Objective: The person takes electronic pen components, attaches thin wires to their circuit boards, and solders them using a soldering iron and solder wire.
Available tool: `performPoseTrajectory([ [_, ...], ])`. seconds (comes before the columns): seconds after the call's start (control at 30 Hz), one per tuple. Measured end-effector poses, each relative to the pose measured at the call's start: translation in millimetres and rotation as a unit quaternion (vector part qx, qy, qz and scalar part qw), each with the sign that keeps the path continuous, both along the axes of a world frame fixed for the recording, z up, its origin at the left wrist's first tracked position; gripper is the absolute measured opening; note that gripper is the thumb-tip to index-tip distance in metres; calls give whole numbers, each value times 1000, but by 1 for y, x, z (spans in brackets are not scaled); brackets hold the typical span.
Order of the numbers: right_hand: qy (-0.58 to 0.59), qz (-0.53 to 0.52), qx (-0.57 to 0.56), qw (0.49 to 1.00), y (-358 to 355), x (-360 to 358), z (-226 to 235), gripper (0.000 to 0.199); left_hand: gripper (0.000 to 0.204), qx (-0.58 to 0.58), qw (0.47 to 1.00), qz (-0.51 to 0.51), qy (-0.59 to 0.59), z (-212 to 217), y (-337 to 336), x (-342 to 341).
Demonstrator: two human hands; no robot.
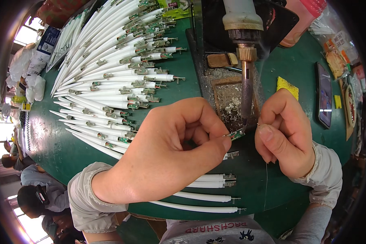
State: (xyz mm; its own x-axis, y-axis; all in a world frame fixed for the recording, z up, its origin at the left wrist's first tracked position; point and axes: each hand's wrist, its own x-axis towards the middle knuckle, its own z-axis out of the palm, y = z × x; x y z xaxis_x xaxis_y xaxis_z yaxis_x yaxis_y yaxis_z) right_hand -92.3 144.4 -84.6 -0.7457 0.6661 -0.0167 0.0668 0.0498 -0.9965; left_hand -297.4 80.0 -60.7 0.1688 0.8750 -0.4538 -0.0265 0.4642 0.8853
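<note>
Both hands are pinching. The left hand nips a tiny green board with its thumb and finger, right by the pointy tip of the metal iron. The right hand nips a thin wire that dangles down. Smooth, round white tubes fan out over the green counter.

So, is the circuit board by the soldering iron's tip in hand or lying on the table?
In hand: the left hand pinches the circuit board between thumb and finger, its free end near the soldering iron.
</note>
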Motion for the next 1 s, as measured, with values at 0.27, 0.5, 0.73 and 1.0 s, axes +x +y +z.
performPoseTrajectory([
  [0.27, -13, -17, 22, 1000, 1, 3, -9, 18, 11, 24, 999, -19, 34, -5, -4, 1],
  [0.5, -12, -37, 30, 999, 0, 0, -8, 14, 11, 56, 994, -28, 89, -7, -20, 7],
  [0.73, -33, -39, 43, 998, -6, 2, -10, 14, 22, 457, 773, -227, 376, -27, -47, 20],
  [1.0, -50, -40, 74, 995, -4, 4, -11, 14, 18, 422, 533, -11, 733, -5, 21, -80],
])
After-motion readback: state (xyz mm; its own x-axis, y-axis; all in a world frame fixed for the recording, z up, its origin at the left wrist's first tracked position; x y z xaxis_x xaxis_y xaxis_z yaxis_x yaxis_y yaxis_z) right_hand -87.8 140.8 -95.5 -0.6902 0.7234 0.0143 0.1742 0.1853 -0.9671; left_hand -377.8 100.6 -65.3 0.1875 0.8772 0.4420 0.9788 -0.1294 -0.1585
